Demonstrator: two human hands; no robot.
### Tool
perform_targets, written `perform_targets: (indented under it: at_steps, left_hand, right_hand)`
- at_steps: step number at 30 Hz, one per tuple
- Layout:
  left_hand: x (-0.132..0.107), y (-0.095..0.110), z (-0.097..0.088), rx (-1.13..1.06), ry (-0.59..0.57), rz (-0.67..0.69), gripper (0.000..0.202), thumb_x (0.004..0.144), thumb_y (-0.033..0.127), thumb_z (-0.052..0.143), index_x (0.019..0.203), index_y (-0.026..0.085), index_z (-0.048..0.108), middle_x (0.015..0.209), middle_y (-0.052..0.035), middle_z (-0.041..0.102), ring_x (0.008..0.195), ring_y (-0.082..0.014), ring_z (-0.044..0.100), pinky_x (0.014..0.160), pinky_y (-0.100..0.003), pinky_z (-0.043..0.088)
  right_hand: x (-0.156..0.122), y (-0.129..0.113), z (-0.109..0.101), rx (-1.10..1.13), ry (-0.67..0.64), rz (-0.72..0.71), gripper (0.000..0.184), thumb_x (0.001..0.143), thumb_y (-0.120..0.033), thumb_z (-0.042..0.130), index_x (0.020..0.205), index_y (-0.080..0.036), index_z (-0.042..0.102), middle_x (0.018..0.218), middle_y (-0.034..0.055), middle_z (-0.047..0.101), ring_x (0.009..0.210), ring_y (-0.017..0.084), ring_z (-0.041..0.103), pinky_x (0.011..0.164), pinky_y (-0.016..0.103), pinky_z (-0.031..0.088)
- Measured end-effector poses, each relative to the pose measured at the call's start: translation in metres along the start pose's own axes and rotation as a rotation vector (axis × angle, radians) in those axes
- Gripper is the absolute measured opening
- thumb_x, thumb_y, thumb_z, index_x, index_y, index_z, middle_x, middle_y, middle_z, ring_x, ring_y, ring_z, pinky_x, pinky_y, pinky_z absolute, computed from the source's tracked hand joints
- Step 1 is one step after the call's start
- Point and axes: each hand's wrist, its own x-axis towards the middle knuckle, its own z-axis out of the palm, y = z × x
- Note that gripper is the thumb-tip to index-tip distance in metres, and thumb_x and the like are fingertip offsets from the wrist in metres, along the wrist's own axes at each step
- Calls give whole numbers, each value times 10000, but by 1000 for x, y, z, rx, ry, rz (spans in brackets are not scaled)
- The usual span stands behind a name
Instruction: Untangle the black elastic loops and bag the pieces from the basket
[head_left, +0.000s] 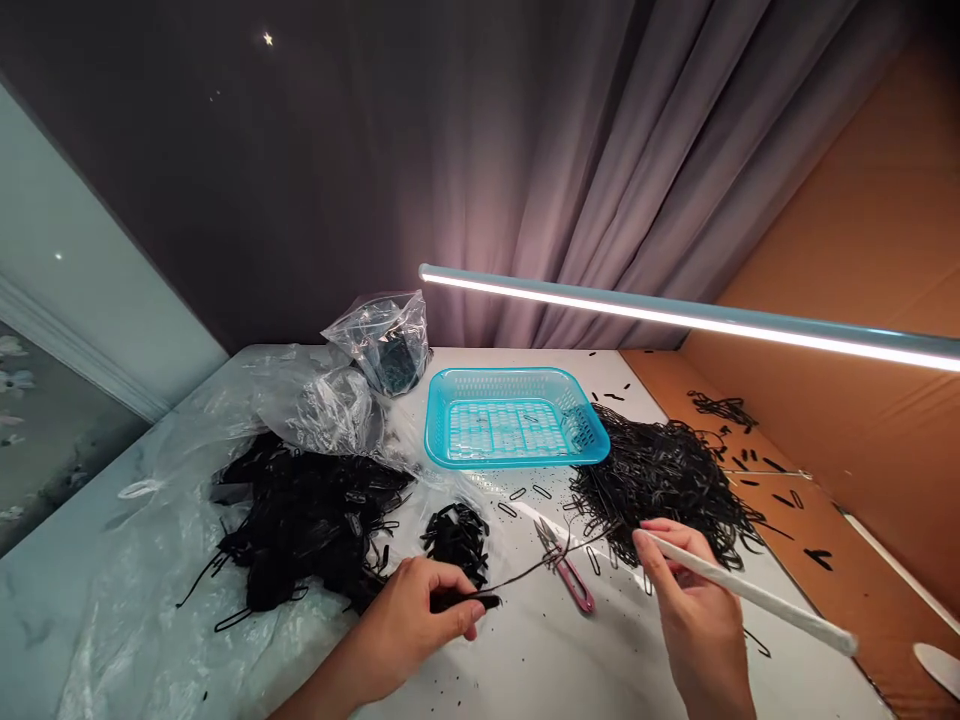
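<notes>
My left hand (409,625) is closed in a pinch on a black elastic cord (525,573) that runs up and right toward the tangled heap of black cords (664,480). My right hand (686,600) grips a long white stick (757,595), with the stick's tip near the cord's far end. Pink-handled thread snips (566,570) lie on the white table between my hands. A small pile of black loops (457,535) sits just above my left hand.
A turquoise plastic basket (442,435) stands at the table's middle back. Clear plastic bags (322,400) and a large mass of black cords (307,520) lie at left. A lit lamp bar (675,318) crosses overhead. A cardboard wall (847,400) closes the right side.
</notes>
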Motion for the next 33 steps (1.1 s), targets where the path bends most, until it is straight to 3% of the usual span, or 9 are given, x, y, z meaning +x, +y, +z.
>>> perform_targets:
  at_steps: [4,9,13,20,24,27,31,33]
  left_hand:
    - [2,3,-1,-26,22,23,287,836,405,618,735,162,732,660,12,645,567,-117,449,535,-230,304]
    - [4,1,0,-62,37,55,255,837,382,627,763,161,730,723,-5,692,696,-159,566,635,-236,380]
    - [3,0,3,-69,35,93,229,838,351,631,767,162,738,720,-5,690,709,-166,585,640,-238,392]
    - [0,2,5,-36,68,134,204,839,324,647,750,172,749,725,3,678,703,-153,579,641,-235,389]
    - [1,0,6,-12,90,152,171,830,299,659,742,173,735,720,4,664,698,-152,582,634,-240,395]
    - [3,-2,8,-120,97,139,103,790,236,691,877,180,698,808,-6,690,785,-172,627,690,-247,449]
    - [4,-2,12,-210,154,140,405,728,122,708,1110,211,609,807,19,658,765,-166,643,716,-264,497]
    - [4,-2,14,-235,163,159,455,745,104,682,1171,229,580,781,33,633,729,-155,634,693,-263,506]
  right_hand:
    - [-36,-12,27,11,-353,23,244,852,-458,662,848,-216,685,868,47,668,838,231,575,746,310,398]
    - [-67,-15,55,262,-523,186,260,861,-469,664,809,-215,662,971,71,716,950,260,619,854,343,417]
    - [-72,-14,62,376,-570,287,267,833,-470,706,834,-204,695,976,87,729,879,247,645,821,344,462]
    - [-72,-19,66,351,-540,256,273,830,-471,709,865,-202,739,811,55,701,778,213,631,711,281,462]
    - [-73,-21,68,341,-541,244,267,833,-471,703,866,-208,737,844,55,711,782,208,623,719,277,457]
    - [-74,-18,69,336,-549,236,243,837,-460,704,847,-218,728,870,54,724,795,205,622,715,271,450]
    - [-76,-16,72,357,-559,243,222,834,-442,713,819,-220,714,909,60,731,825,208,632,695,265,443]
    - [-76,-17,72,376,-569,251,224,834,-438,714,828,-214,716,913,63,725,835,216,645,717,276,458]
